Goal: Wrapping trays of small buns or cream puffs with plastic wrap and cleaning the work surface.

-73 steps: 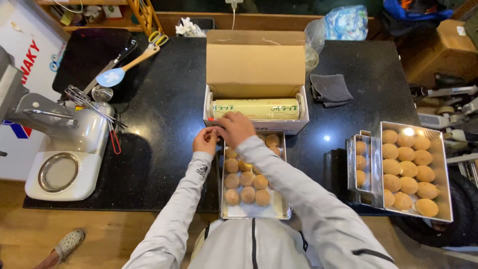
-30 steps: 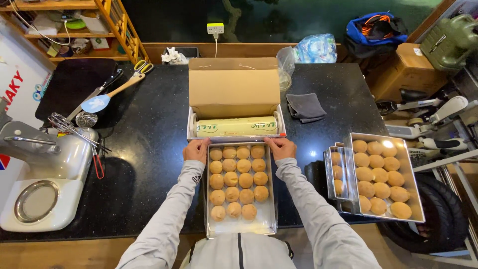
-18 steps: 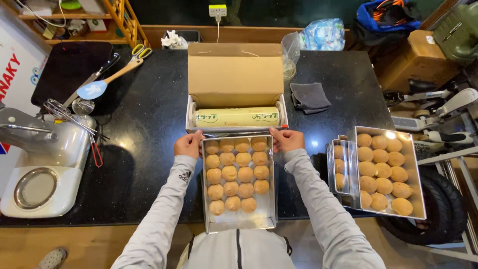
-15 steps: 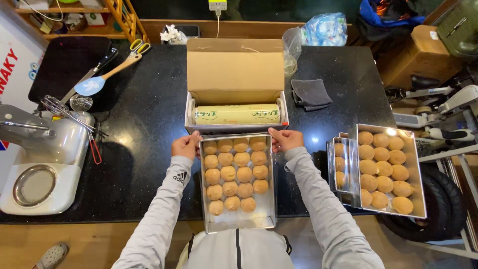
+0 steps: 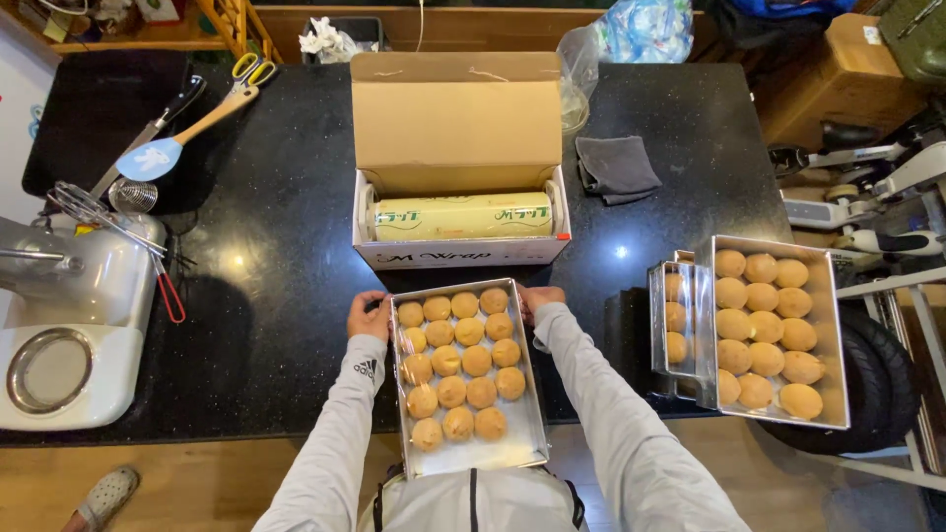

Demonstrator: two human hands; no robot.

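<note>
Both hands are on the far corners of the metal tray (image 5: pixel 532 433) of round buns (image 5: pixel 461 374): the left hand (image 5: pixel 369 317) grips the left corner, the right hand (image 5: pixel 537 299) the right one, fingers curled over the rim. It sits on the black counter (image 5: pixel 276 256) right in front of the person, just short of the open box (image 5: pixel 458 148) with the roll of cling film (image 5: pixel 463 216). Film looks stretched over the near-left buns, though I can't say how far it reaches. Two more trays (image 5: pixel 774 330) of buns wait at the right, seemingly uncovered.
</note>
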